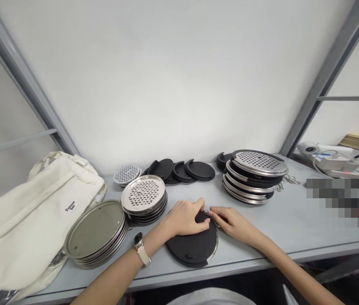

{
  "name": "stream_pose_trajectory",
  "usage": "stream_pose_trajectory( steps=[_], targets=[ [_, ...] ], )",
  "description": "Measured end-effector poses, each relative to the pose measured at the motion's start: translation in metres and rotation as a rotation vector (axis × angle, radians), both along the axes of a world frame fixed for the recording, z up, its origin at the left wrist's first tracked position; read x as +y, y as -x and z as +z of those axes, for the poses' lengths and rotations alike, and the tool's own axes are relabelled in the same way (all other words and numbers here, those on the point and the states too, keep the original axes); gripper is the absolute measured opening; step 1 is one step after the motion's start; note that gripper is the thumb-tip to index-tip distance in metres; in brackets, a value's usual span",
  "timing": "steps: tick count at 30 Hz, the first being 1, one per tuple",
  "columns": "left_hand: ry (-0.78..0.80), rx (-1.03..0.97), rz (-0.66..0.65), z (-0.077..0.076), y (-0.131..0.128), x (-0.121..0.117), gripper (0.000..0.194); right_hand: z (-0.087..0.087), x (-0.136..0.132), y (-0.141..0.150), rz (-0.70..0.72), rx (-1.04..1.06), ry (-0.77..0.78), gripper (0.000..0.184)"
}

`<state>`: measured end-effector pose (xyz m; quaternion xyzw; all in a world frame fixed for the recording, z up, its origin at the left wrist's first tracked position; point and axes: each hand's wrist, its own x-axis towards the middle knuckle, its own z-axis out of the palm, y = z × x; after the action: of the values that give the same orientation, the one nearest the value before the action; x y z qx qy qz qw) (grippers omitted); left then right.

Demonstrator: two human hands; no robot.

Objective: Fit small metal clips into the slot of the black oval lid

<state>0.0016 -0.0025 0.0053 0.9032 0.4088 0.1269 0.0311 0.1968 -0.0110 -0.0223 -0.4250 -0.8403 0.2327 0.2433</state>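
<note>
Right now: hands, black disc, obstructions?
Left hand spread on black disc. Right hand pinching small metal piece at disc's far edge. Perforated metal discs stacked beyond left forearm, seemingly not blocking.

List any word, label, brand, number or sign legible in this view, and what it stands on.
No text can be read with certainty.
Cream bag: a small label with two short dark lines, too blurred to read.
Watch: the face is too small to read.
Pixelated patch at right: nothing readable.
</note>
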Motion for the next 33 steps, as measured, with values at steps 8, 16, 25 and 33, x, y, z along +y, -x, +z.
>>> stream_pose_trajectory(
  steps=[8, 16, 25, 33],
  targets=[
    [0.022, 0.046, -0.030, 0.0018, 0.0008, 0.0000, 0.024, 0.0010, 0.0003, -0.0011, -0.002, 0.013, 0.018, 0.045],
    [0.059, -0.019, -0.099, 0.0031, 0.0014, 0.0022, 0.015, -0.0024, 0.0019, -0.0019, 0.002, 0.014, 0.019, 0.044],
    [0.092, -0.075, -0.134, 0.0019, 0.0035, 0.0043, 0.015, -0.0017, 0.0015, -0.0026, 0.005, 0.021, 0.047, 0.043],
    [0.127, -0.106, -0.153, -0.0015, 0.0049, 0.0088, 0.015, -0.0014, 0.0036, -0.0024, -0.001, 0.032, 0.083, 0.043]
  ],
)
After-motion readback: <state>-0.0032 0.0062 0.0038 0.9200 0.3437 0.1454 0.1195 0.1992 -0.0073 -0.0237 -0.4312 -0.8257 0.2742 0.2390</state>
